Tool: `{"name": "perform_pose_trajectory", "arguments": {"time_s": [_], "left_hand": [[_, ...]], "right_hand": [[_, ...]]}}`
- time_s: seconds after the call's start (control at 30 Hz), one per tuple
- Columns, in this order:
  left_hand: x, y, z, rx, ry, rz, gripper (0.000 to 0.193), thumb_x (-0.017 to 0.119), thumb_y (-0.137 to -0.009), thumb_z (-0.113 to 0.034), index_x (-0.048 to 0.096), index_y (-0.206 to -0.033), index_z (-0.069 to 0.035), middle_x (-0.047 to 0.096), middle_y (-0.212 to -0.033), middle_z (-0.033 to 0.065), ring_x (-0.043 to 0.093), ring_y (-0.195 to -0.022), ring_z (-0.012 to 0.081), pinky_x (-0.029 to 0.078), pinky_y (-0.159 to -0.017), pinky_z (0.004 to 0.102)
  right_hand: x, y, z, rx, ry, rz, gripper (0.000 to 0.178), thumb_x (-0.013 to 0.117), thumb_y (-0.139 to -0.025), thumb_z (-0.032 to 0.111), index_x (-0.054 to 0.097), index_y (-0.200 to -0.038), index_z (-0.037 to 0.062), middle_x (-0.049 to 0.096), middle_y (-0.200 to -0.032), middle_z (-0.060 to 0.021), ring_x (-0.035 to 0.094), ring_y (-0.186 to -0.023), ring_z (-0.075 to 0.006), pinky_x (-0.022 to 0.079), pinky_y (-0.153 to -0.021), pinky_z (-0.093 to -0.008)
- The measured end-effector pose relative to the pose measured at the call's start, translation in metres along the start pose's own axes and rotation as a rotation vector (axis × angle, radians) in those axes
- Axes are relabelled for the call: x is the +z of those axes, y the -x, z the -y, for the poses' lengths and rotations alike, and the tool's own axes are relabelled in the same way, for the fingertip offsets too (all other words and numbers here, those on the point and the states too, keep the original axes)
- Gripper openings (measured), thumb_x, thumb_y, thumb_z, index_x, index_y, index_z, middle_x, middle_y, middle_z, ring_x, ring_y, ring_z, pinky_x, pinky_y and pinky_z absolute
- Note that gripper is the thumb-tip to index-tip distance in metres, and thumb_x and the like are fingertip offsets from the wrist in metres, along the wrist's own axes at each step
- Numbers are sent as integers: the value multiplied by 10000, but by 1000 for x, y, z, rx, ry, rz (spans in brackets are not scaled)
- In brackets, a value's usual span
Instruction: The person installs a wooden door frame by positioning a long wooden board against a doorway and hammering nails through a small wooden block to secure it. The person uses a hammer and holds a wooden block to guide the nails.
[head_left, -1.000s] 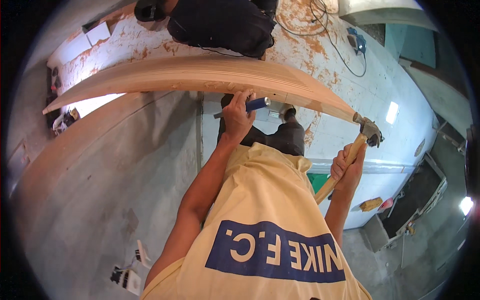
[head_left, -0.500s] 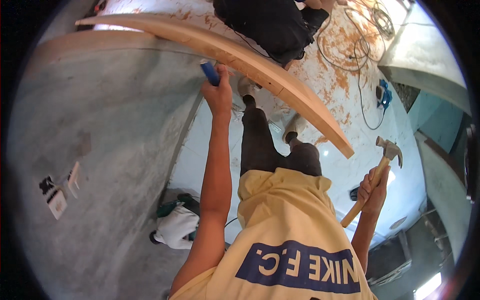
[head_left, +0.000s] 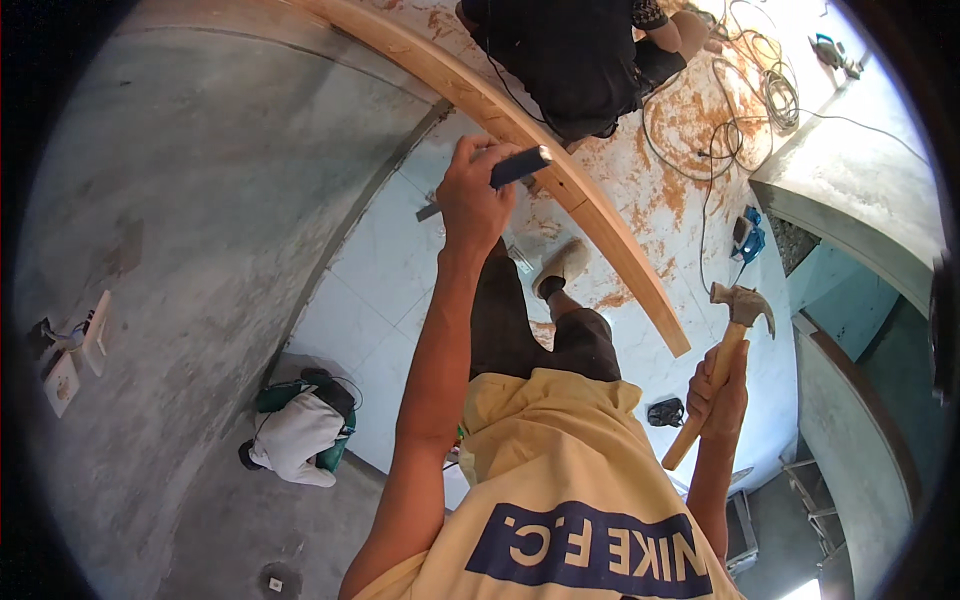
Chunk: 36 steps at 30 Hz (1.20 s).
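My left hand is closed around a chisel with a dark blue handle. Its flat metal blade sticks out on the other side of my fist. Just beyond that hand runs a long, pale wooden beam, slanting from the upper left down to the right; I cannot tell whether the hand touches it. Over on the right, my right hand grips the wooden handle of a claw hammer, head up, apart from the beam.
A person in black crouches beyond the beam. Another in a pale top bends down at lower left. Wood shavings, coiled cables and a blue power tool lie on the tiled floor. A grey wall rises at left.
My left hand has moved right and turned the chisel, so its handle end points right and the blade shows. The hammer has shifted slightly left and down in view. My view has also shifted.
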<state>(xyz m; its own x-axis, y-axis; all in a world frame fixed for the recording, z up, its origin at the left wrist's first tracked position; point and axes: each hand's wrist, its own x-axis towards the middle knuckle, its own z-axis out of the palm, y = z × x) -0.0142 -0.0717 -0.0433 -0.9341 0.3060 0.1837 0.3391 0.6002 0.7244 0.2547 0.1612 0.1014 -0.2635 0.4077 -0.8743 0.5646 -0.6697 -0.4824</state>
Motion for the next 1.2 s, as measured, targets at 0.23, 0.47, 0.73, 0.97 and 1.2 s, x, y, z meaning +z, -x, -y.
{"name": "perform_pose_trajectory", "arguments": {"time_s": [0.23,0.47,0.73,0.97,1.2], "left_hand": [[-8,-8,-10,105,-196,235,269,729,-730,5,661,-978,-75,604,-1041,60,674,-876,271,540,-735,394],[18,-9,11,129,185,-251,167,754,-782,-90,655,-914,-63,623,-893,12,640,-698,180,479,-592,274],[-44,-27,-13,-666,660,-328,337,722,-906,-298,596,-665,-99,492,-584,-54,450,-531,45,347,-504,236],[-22,15,-90,227,524,83,346,826,-751,-259,529,-661,-106,526,-630,59,539,-586,264,426,-644,382],[-3,12,-110,176,584,-82,405,821,-743,-234,468,-591,-105,491,-545,48,505,-503,219,404,-565,344]], "right_hand": [[17,-4,6,23,10,-2,540,345,-1000,613,457,-781,133,348,-509,35,299,-356,-62,258,-322,-214],[25,-8,7,53,19,-33,532,340,-1008,602,460,-795,130,364,-525,30,299,-367,-61,249,-333,-215],[29,-4,11,28,19,12,520,340,-1015,584,461,-798,128,353,-529,28,268,-383,-64,246,-341,-216],[39,-10,20,5,59,0,528,339,-1011,597,465,-802,129,349,-518,26,273,-371,-61,246,-327,-211],[37,-7,26,-32,82,44,533,331,-1015,592,470,-787,131,345,-495,33,276,-345,-64,233,-310,-212]]}}
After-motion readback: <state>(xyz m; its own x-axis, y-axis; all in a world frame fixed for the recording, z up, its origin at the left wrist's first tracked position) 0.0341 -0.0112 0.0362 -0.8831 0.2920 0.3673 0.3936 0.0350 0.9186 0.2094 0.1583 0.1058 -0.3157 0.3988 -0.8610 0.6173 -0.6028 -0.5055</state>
